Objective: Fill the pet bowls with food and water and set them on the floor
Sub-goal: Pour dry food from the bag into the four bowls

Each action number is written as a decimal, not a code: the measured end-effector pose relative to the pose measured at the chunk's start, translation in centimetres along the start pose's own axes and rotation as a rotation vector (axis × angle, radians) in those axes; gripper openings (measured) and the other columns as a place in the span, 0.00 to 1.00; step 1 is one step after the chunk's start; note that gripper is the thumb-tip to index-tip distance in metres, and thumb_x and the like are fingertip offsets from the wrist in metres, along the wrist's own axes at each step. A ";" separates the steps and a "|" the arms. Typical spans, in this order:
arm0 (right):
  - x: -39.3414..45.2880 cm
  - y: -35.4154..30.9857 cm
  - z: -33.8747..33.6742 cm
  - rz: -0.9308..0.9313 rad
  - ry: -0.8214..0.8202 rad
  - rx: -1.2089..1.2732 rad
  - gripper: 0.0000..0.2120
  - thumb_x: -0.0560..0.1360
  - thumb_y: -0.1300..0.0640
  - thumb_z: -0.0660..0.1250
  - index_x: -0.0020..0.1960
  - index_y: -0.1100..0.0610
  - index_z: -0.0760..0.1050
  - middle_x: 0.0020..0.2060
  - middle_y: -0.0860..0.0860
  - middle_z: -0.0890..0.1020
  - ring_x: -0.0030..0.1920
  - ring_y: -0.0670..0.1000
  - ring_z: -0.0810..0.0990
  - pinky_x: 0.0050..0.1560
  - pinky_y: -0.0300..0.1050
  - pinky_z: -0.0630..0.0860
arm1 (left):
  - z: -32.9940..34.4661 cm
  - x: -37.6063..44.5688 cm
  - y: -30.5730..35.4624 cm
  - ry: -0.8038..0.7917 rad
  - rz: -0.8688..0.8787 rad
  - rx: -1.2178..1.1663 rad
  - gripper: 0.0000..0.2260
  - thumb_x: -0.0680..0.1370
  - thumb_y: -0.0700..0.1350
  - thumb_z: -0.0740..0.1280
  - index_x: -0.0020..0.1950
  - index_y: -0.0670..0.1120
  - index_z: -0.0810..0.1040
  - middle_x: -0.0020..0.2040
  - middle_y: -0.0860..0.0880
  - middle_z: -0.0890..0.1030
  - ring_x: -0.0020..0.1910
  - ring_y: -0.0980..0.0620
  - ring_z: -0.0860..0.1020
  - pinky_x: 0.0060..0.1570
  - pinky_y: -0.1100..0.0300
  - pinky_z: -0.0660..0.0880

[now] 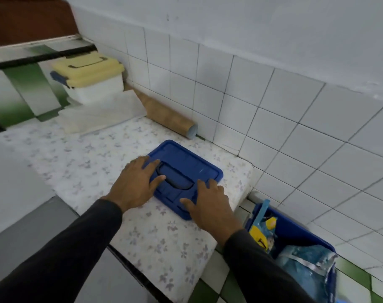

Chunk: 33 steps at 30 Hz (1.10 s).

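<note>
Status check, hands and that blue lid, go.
Left hand and right hand flat on blue lid, lid lying on counter. Open blue bin with bags alongside. No bowls in view.

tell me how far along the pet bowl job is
Early. Done: the blue lid is off and lies flat on the counter, leaving the blue bin of bags open. In hand: left hand and right hand rest on the lid. Left: no bowls in view, so filling and placing remain.
</note>
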State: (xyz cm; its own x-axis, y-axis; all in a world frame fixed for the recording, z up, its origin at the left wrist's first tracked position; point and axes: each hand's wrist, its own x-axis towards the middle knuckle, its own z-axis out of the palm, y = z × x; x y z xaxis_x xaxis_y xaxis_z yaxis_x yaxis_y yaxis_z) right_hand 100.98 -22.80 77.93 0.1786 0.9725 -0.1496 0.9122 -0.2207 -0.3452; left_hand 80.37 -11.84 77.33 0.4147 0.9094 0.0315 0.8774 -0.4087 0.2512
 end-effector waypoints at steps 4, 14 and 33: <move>1.7 -1.5 0.7 0.105 0.025 -0.058 0.36 0.78 0.31 0.58 0.77 0.54 0.60 0.69 0.60 0.67 0.68 0.62 0.66 0.64 0.56 0.72 | -0.3 2.5 -2.8 -0.019 -0.010 -0.018 0.31 0.83 0.64 0.56 0.83 0.51 0.61 0.81 0.43 0.62 0.78 0.42 0.61 0.75 0.48 0.64; 3.3 -2.2 1.4 0.297 0.062 -0.174 0.37 0.78 0.29 0.53 0.77 0.52 0.61 0.68 0.62 0.66 0.66 0.62 0.67 0.63 0.55 0.72 | 1.0 7.1 -5.4 -0.078 0.057 0.075 0.29 0.83 0.64 0.56 0.81 0.51 0.64 0.74 0.45 0.72 0.70 0.41 0.68 0.65 0.44 0.71; 2.4 0.3 2.4 0.387 0.200 0.005 0.35 0.81 0.32 0.50 0.81 0.51 0.55 0.69 0.63 0.60 0.65 0.63 0.70 0.65 0.54 0.74 | 2.6 8.1 -1.5 -0.018 0.071 -0.120 0.27 0.79 0.62 0.67 0.76 0.51 0.73 0.66 0.42 0.72 0.64 0.41 0.69 0.62 0.46 0.75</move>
State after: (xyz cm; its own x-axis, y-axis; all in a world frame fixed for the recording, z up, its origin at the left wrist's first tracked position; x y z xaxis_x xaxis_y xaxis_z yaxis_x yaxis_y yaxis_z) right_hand 100.82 -20.68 75.23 0.5753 0.8134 -0.0866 0.7623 -0.5715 -0.3038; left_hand 83.02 -4.08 74.73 0.4802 0.8764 0.0360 0.8110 -0.4592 0.3625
